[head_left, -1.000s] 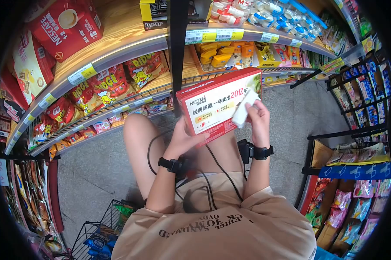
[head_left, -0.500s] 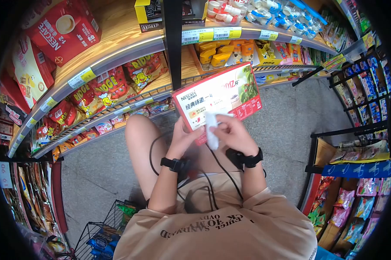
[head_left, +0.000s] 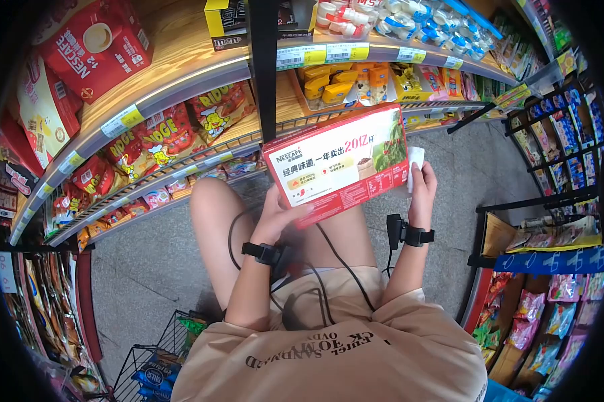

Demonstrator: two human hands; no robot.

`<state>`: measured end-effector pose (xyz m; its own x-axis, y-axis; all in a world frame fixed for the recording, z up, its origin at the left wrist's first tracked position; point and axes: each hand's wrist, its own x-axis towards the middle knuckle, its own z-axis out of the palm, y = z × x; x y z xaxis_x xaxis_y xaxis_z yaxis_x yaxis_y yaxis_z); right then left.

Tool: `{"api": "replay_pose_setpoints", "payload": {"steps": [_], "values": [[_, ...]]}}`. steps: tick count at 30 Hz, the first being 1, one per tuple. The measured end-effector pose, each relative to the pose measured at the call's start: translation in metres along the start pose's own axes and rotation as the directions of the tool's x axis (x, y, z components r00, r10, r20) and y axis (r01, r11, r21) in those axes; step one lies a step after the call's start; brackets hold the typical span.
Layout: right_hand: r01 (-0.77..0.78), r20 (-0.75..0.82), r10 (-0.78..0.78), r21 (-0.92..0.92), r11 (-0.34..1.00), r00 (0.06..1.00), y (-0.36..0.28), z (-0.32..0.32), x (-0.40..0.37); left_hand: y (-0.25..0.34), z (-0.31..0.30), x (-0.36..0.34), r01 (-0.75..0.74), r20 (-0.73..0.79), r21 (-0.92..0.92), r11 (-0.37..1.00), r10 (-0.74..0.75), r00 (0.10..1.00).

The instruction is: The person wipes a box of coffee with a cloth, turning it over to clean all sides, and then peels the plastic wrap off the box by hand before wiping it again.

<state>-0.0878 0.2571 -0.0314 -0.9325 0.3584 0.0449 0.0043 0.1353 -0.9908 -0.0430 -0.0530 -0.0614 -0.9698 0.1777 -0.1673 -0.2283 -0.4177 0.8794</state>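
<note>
A red and white Nescafé coffee box [head_left: 332, 167] is held up over my knees, tilted with its printed side facing me. My left hand [head_left: 273, 216] grips it at the lower left corner, thumb on the front and the other fingers hidden behind. At the box's right end, my right hand [head_left: 422, 187] pinches a folded white wipe [head_left: 416, 159]. The wipe overlaps the edge of that end in this view. Each wrist wears a black strap with a small device.
Ahead, shelves carry red snack bags [head_left: 171, 130], another red Nescafé pack [head_left: 99, 47] and trays of yellow packets [head_left: 328, 84]. A black wire basket [head_left: 131, 365] with blue packets stands at lower left. More racks [head_left: 556, 248] line the right side.
My right hand has moved with the wipe from the front of the box to its right end, uncovering the print. My left hand keeps its hold on the corner.
</note>
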Motion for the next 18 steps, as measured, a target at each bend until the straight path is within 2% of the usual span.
{"api": "replay_pose_setpoints", "payload": {"steps": [1,7,10,11,12,14,15,17,18], "values": [[-0.033,0.011,0.032,0.152,0.988,0.999,-0.008,0.005,-0.004,-0.001,-0.002,-0.001,0.016,0.002,-0.012,1.0,-0.016,1.0],[0.027,0.117,-0.066,0.305,0.952,0.991,-0.04,-0.002,-0.017,-0.017,-0.014,-0.012,0.06,-0.117,-0.213,0.975,-0.086,0.989],[0.161,0.095,-0.222,0.43,0.888,0.971,-0.065,0.0,-0.032,-0.027,-0.025,-0.014,0.036,-0.012,-0.377,0.925,-0.043,0.999],[0.17,0.134,-0.255,0.45,0.876,0.958,-0.064,-0.008,-0.035,-0.034,-0.032,-0.014,0.03,0.035,-0.392,0.919,-0.018,0.999],[0.203,0.096,-0.277,0.463,0.863,0.956,-0.068,-0.009,-0.042,-0.041,-0.039,-0.014,0.034,0.068,-0.477,0.878,-0.002,0.998],[0.239,0.149,-0.35,0.488,0.839,0.925,-0.087,-0.006,-0.058,-0.049,-0.048,-0.014,0.055,0.132,-0.632,0.773,0.038,0.99],[0.283,0.205,-0.422,0.485,0.827,0.883,-0.093,-0.004,-0.061,-0.046,-0.047,-0.013,0.045,0.098,-0.713,0.7,0.035,0.995],[0.364,0.313,-0.525,0.45,0.816,0.791,-0.104,0.003,-0.068,-0.039,-0.048,-0.012,0.044,0.076,-0.716,0.697,0.016,0.997],[0.426,0.369,-0.532,0.334,0.841,0.762,-0.108,0.006,-0.071,-0.036,-0.048,-0.012,0.04,0.062,-0.718,0.694,0.006,0.998]]}}
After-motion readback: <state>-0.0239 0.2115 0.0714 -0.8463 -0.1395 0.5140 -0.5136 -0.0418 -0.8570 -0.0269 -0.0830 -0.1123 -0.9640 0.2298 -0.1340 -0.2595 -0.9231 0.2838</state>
